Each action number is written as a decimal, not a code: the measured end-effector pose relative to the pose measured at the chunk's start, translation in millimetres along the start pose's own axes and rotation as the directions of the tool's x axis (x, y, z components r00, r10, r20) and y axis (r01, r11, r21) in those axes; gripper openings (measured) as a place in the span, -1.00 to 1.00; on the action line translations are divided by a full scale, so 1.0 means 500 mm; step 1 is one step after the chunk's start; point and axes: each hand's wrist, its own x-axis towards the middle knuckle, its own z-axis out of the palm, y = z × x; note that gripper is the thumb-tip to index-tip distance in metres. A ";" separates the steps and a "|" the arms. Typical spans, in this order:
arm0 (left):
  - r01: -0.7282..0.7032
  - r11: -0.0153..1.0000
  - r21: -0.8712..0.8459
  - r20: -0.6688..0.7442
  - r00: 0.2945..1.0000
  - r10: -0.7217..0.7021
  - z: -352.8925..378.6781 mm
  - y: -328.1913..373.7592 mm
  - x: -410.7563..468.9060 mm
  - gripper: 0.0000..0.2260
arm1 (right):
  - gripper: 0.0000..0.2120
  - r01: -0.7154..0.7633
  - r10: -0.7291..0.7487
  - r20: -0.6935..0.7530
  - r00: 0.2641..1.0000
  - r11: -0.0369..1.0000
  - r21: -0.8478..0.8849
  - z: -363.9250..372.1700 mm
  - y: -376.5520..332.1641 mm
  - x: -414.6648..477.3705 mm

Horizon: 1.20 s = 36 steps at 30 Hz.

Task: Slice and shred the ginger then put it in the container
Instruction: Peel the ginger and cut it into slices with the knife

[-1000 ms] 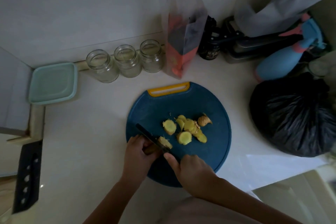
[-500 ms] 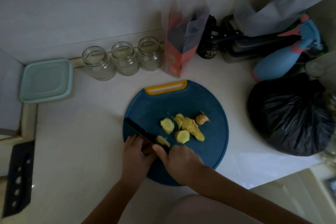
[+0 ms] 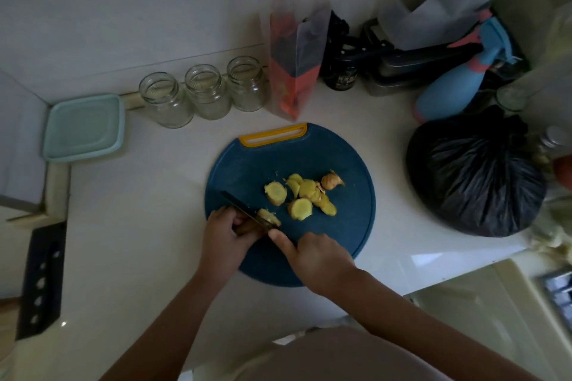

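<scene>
— Right hand (image 3: 318, 257) first: what's it doing?
— Curled around the knife (image 3: 244, 210) handle, which it hides completely; only the dark blade shows, its edge down on the ginger piece (image 3: 270, 217).
— And the left hand (image 3: 224, 235)?
— Fingers bunched, pinning that piece to the blue cutting board (image 3: 247, 263); most of it is covered.
— The rest?
— Ginger slices (image 3: 300, 198) lie mid-board. The pale green container (image 3: 83, 128) sits at the counter's (image 3: 154, 189) far left, well apart. Dim light blurs detail.

Head view; steep downward; close over counter (image 3: 154, 226)
</scene>
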 end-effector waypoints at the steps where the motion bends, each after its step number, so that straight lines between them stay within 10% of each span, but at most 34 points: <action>1: 0.005 1.000 -0.002 -0.002 1.000 -0.005 -0.001 0.002 -0.001 -0.68 | -0.18 0.008 -0.007 -0.011 1.000 1.000 0.011 -0.001 0.000 -0.001; 12: 0.048 0.996 -0.075 0.048 0.998 -0.044 -0.004 0.015 -0.003 -0.71 | -0.38 -0.054 -0.110 0.233 0.966 0.796 0.603 -0.027 0.068 -0.025; 17: 0.051 0.996 -0.078 0.043 0.998 -0.048 -0.005 0.035 -0.006 -0.67 | -0.57 0.061 -0.062 0.003 0.998 0.992 0.107 -0.007 0.054 -0.040; 20: 0.085 0.994 -0.071 0.038 0.996 -0.083 -0.002 0.031 -0.011 -0.72 | -0.23 -0.006 0.007 -0.031 1.000 1.000 0.015 0.007 0.063 -0.033; 36: 0.051 0.998 0.029 -0.101 0.994 -0.047 0.026 0.017 -0.030 -0.74 | -0.59 -0.097 0.097 -0.006 0.995 0.993 0.066 0.026 0.048 -0.017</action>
